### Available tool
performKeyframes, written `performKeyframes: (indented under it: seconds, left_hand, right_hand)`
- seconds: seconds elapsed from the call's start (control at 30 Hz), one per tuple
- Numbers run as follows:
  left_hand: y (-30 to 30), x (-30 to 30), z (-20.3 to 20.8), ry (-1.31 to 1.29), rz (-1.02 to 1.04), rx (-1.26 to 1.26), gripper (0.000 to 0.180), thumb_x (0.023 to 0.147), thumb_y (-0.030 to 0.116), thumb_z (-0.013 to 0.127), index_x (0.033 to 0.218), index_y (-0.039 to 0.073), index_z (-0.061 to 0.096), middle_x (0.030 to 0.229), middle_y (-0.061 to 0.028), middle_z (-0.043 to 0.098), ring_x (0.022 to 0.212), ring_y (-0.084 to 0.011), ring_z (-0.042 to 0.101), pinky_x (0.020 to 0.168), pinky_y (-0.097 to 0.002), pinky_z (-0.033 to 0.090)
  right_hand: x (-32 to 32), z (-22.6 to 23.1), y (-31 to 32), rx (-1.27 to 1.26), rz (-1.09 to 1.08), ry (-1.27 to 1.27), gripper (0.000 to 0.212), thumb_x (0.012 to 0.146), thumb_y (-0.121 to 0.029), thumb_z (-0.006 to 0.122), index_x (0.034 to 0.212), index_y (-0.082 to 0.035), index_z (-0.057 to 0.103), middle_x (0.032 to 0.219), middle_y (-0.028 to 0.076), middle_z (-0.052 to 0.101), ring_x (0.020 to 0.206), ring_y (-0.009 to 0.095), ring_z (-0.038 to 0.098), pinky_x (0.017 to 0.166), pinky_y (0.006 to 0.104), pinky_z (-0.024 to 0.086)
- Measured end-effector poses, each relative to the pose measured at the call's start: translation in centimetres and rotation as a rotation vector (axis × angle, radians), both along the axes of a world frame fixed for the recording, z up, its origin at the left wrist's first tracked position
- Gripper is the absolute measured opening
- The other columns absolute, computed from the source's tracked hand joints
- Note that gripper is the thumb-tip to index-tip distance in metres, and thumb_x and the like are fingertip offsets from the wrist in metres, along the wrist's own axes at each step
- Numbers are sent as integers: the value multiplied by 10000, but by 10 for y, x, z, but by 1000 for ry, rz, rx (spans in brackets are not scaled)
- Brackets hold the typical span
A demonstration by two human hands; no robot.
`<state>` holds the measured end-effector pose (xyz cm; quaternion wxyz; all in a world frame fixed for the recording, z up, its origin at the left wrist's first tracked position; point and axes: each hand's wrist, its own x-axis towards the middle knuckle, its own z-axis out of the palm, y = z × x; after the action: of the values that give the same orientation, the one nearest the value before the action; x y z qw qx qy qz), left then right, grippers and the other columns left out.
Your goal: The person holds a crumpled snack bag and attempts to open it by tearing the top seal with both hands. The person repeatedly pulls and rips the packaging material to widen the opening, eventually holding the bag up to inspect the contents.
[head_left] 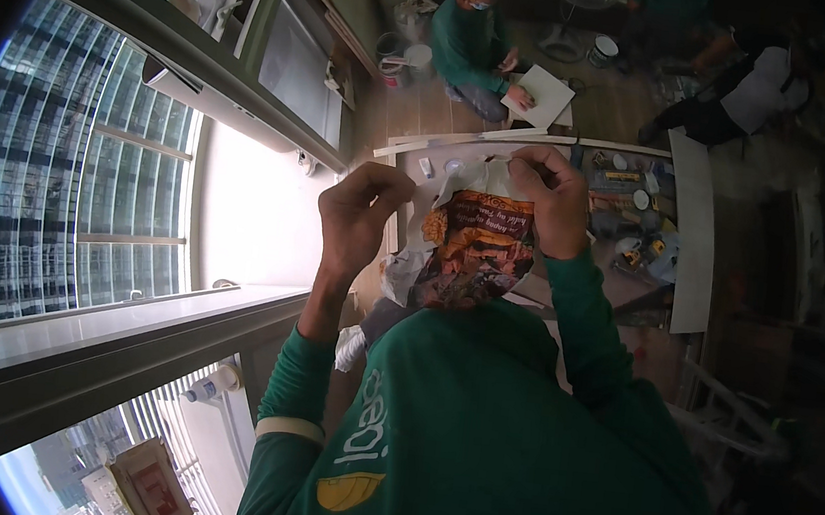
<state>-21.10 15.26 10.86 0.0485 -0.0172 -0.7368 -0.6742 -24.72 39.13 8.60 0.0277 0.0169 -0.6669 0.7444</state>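
Two hands work a printed bag [479, 249] held at chest height above the surface [621, 280]. Right hand [555, 197] pinches the bag's top edge; left hand [361, 217] is curled beside it, its hold not discernible. Keep the bag upright; grip both sides evenly.

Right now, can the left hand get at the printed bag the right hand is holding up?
Probably yes. The left hand is raised just beside the printed bag, with nothing between them. The right hand pinches the bag's top edge, leaving the near side free for a grip.
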Motion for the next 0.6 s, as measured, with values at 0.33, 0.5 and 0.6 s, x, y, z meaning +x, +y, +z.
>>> performKeyframes:
  seconds: [0.33,0.5,0.6]
  left_hand:
    - [17,3,20,-256,-68,-41,203,857,135,740,976,-25,699,851,-43,693,805,-95,612,747,-255,480]
    - [28,-3,15,-185,167,-152,227,870,163,710,921,-58,709,731,-17,636,661,-59,504,593,-227,399]
    - [31,-7,1,-73,303,-278,250,893,157,650,1020,-47,720,779,-88,682,708,-129,591,662,-281,457]
  right_hand:
    - [-4,-4,7,-135,-4,18,141,897,-123,672,983,-12,659,868,-28,628,793,38,545,730,210,450]
    - [-6,-18,0,369,-229,267,256,867,-179,708,1052,-21,627,1035,117,647,940,217,619,799,337,490]
    - [6,-19,-4,495,-302,432,295,872,-240,707,1057,-24,628,1017,142,654,894,267,636,757,367,497]
